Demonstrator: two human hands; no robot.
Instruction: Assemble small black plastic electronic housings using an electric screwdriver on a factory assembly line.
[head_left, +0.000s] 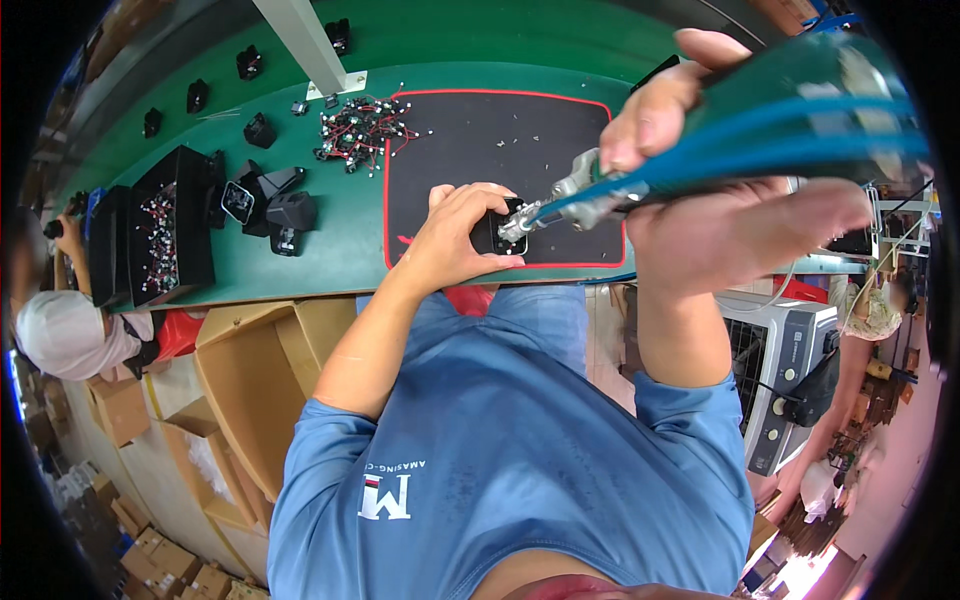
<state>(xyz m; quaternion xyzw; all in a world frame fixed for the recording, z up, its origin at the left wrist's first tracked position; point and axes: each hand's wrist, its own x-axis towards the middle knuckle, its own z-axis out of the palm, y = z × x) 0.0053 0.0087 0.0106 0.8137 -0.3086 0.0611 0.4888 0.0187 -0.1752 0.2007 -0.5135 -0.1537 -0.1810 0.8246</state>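
My left hand (455, 235) is closed around a small black plastic housing (512, 232), pressing it on the black mat (455, 130) with the red border. My right hand (690, 235) grips a green-bodied power screwdriver (740, 110), which lies tilted across the upper right with blue hoses (790, 125) along it. Its metal nose (540, 215) points down and left, with the tip at the housing. The tip and my left fingers hide part of the housing's inside.
A pile of wired connectors (365, 130) lies by the mat's left edge. Further left are several black housings (292, 212) and a black bin (190, 215) of small wired parts. A metal post (305, 45) rises behind. Below stand cardboard boxes (255, 370); a white air cooler (790, 350) stands right.
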